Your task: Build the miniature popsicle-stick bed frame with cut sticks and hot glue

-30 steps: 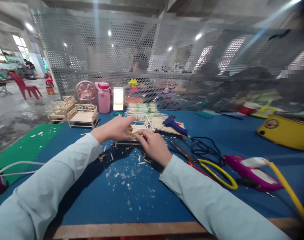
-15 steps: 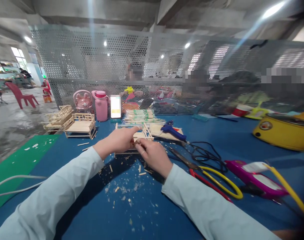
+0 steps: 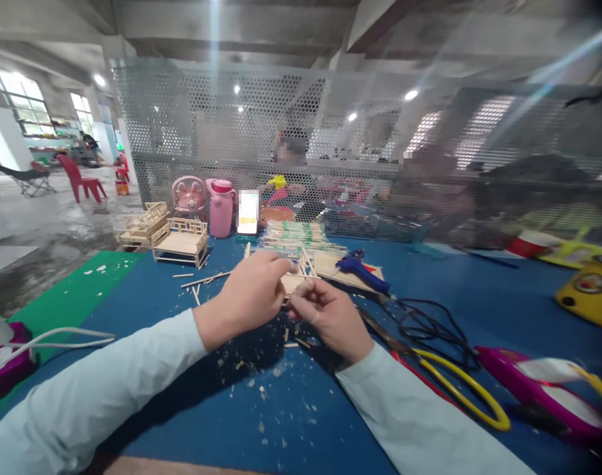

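Your left hand [image 3: 255, 289] curls at the stick frame [image 3: 291, 282], right hand [image 3: 336, 316] half-curled beside it, can't tell either's grip, glue gun [image 3: 364, 272] just beyond your right hand.

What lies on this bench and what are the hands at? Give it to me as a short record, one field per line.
Left hand: the left hand covers part of a small wooden model
Right hand: the right hand is at the model's near right, fingers bent; anything pinched is too small to tell
Surface: blue tabletop, scattered with scraps
Tools, right: blue glue gun; scissors with yellow and red handles
Material: bundled sticks beyond the hands
Back left: bench-shaped model, pink bottle, lit phone
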`<move>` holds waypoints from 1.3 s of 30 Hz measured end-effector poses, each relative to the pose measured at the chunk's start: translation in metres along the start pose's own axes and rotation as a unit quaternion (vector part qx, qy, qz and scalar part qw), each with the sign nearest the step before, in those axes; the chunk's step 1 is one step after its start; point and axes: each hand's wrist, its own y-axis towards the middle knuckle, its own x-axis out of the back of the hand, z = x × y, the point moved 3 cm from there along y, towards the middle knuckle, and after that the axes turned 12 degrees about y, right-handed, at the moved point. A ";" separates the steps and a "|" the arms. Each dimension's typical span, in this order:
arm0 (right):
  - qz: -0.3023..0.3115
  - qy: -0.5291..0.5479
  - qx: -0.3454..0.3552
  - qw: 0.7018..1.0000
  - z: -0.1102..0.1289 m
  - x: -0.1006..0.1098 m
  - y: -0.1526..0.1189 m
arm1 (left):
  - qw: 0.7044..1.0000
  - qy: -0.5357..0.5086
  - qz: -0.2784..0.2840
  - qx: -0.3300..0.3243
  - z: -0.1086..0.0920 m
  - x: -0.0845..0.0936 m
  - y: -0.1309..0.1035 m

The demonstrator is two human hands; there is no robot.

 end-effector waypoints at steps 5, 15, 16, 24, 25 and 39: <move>0.023 0.004 0.015 1.000 0.002 -0.004 -0.006 | 0.984 -0.137 0.057 0.098 0.001 -0.015 -0.015; 0.009 -0.016 0.047 0.999 -0.005 -0.006 -0.005 | 0.981 -0.136 0.103 0.089 0.009 -0.017 -0.016; 0.013 -0.005 0.040 0.999 -0.006 -0.007 -0.005 | 0.984 -0.122 0.095 0.087 0.009 -0.016 -0.017; 0.024 -0.136 0.058 0.989 -0.004 -0.004 -0.004 | 0.993 -0.072 0.043 0.089 0.005 -0.021 -0.024; 0.015 -0.162 0.065 0.985 -0.004 -0.003 -0.004 | 0.992 -0.065 0.041 0.095 0.005 -0.022 -0.025; -0.094 -0.238 0.121 0.959 -0.021 0.000 0.012 | 0.994 -0.092 0.027 0.057 0.040 0.006 0.006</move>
